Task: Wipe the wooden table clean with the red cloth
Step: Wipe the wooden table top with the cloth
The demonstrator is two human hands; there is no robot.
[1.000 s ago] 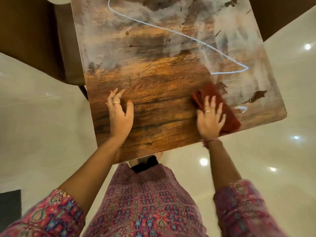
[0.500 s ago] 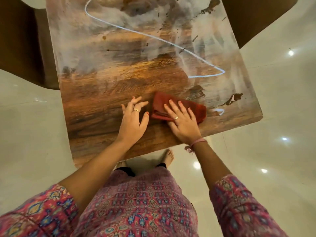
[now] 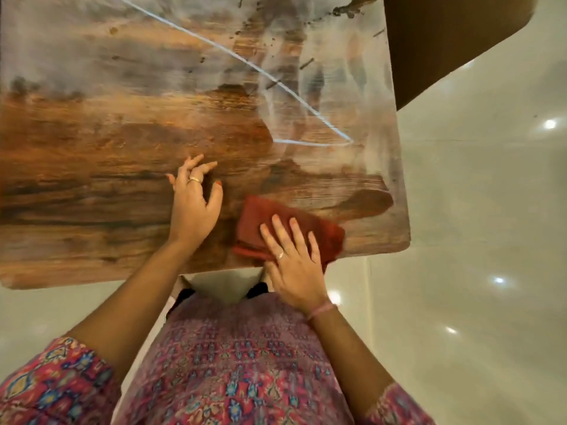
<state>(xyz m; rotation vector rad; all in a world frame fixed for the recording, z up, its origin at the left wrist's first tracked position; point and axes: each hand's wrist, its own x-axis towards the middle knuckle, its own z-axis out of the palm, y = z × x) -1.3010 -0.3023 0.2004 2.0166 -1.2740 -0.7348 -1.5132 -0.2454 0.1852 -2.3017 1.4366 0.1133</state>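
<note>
The wooden table [image 3: 92, 167] fills the upper half of the head view, its far part hazy with whitish smears and a thin pale line. A folded red cloth [image 3: 264, 219] lies near the front right corner. My right hand [image 3: 294, 265] presses flat on the cloth, fingers spread, palm past the table's front edge. My left hand [image 3: 193, 204] rests on the bare wood just left of the cloth, fingers apart, holding nothing.
Dark specks [image 3: 346, 9] sit at the far right of the table top. A brown seat [image 3: 454, 35] stands beyond the table's right edge. Glossy pale floor [image 3: 475, 225] surrounds the table, and my patterned clothing [image 3: 239, 363] is close to the front edge.
My right hand has slid the cloth left across the near part of the table, then back toward the front edge. My left hand stayed planted on the wood; the view shifted right.
</note>
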